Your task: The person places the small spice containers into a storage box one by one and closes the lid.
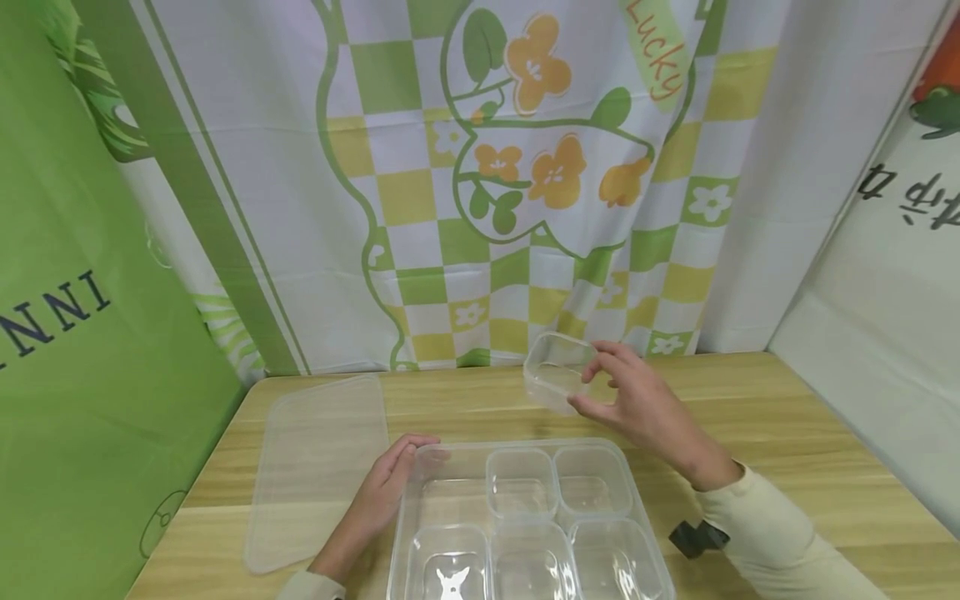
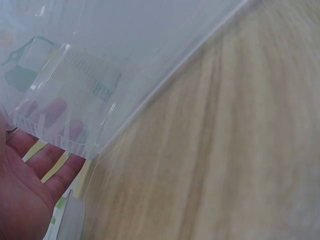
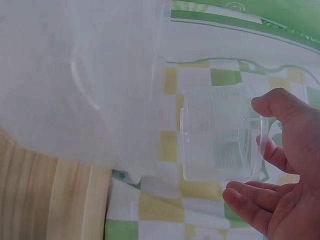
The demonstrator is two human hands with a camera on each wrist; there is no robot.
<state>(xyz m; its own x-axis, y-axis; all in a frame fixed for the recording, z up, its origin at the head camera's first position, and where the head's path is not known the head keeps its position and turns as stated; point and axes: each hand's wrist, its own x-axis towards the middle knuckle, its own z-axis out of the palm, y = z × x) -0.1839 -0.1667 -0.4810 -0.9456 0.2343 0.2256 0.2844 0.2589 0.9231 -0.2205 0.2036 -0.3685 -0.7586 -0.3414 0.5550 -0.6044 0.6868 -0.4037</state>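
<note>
A large clear plastic box [image 1: 442,451] stands at the table's front, with several small clear containers [image 1: 522,483] inside it. My left hand [image 1: 389,479] holds the box's back left corner; in the left wrist view its fingers [image 2: 45,157] wrap along the outside, partly seen through the clear wall. Beyond the box, my right hand [image 1: 637,400] pinches another small clear container [image 1: 552,371] by its rim, above the table. The right wrist view has that container [image 3: 215,132] between the thumb and fingers, tilted on its side. The box's bottom edge is outside the head view.
A translucent flat lid [image 1: 318,467] lies on the wooden table [image 1: 457,404] at the left. A patterned curtain [image 1: 495,292] hangs right behind the table's back edge. A green cloth [image 1: 75,375] is on the left and a white one [image 1: 877,333] on the right.
</note>
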